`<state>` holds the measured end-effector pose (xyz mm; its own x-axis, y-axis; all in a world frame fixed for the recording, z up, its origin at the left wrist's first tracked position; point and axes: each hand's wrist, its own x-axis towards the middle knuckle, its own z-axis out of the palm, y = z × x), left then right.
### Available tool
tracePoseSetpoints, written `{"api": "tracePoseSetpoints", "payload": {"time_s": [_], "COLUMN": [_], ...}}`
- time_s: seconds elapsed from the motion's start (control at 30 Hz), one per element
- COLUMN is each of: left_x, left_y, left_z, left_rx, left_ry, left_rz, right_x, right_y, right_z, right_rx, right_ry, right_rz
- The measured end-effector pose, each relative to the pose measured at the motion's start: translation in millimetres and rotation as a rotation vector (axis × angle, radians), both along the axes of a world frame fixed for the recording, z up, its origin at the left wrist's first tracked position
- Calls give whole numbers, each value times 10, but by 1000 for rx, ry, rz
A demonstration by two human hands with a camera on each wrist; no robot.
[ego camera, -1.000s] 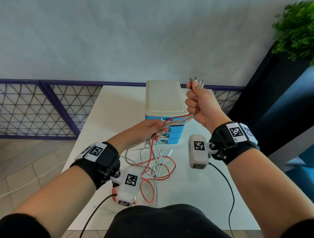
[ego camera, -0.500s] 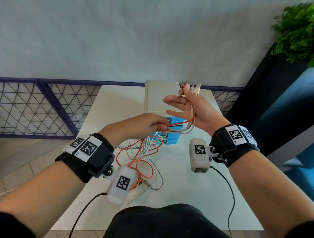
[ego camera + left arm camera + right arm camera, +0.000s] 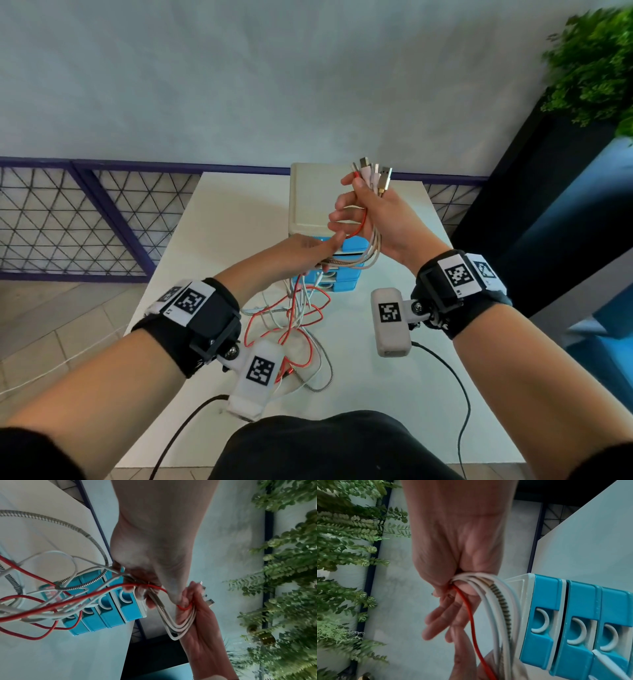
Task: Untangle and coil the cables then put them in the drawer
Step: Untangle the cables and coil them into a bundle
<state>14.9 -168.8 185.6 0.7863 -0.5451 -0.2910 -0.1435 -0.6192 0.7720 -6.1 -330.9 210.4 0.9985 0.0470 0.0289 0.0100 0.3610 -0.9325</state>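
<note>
Several cables, white, red and braided metal, are bunched in both hands. My right hand (image 3: 359, 209) is raised in front of the drawer unit (image 3: 310, 195) and pinches the plug ends (image 3: 371, 173) with its thumb, the other fingers spread. The strands loop down from it to my left hand (image 3: 301, 255), whose fingers (image 3: 142, 589) curl round the bundle just below. The rest of the cables (image 3: 298, 322) hangs from the left hand in a loose tangle onto the white table (image 3: 394, 394). The unit has a cream top and blue drawers (image 3: 573, 622), all pushed in.
The drawer unit stands at the middle back of the table. A purple mesh fence (image 3: 68, 222) runs behind on the left. A dark planter (image 3: 548, 205) with a green plant (image 3: 596, 68) stands at the right. Wrist camera leads (image 3: 459, 394) trail over the front edge.
The right hand went from a fist to spread fingers with the thumb holding the plugs. The left hand rose toward it along the bundle, and the loose tangle was drawn nearer to me.
</note>
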Motion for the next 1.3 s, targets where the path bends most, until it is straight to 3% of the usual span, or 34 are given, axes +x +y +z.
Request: {"api": "tracePoseSetpoints", "payload": {"time_s": [0.13, 0.27, 0.37, 0.5, 0.6, 0.87, 1.1, 1.3], "left_x": [-22, -18, -31, -77, -68, -87, -136, -197], "left_y": [-11, -8, 9, 16, 37, -5, 0, -30], "left_z": [-57, -101, -86, -39, -41, -27, -44, -77], "left_rx": [-147, -300, -272, -75, -25, -171, -277, -375], "left_ry": [148, 341, 500, 338, 247, 264, 187, 133], "left_rz": [7, 36, -48, -176, -234, -373, -344, -373], "right_x": [29, 35, 42, 77, 83, 95, 121, 90], "right_y": [-6, 21, 57, 101, 125, 239, 168, 116], "right_z": [-16, -20, -6, 16, 31, 50, 36, -8], "right_rx": [34, 52, 10, -47, -75, -66, 406, 565], "right_ry": [12, 50, 60, 79, 106, 127, 154, 179], "right_rz": [-111, -82, -55, -59, -44, -7, 33, 175]}}
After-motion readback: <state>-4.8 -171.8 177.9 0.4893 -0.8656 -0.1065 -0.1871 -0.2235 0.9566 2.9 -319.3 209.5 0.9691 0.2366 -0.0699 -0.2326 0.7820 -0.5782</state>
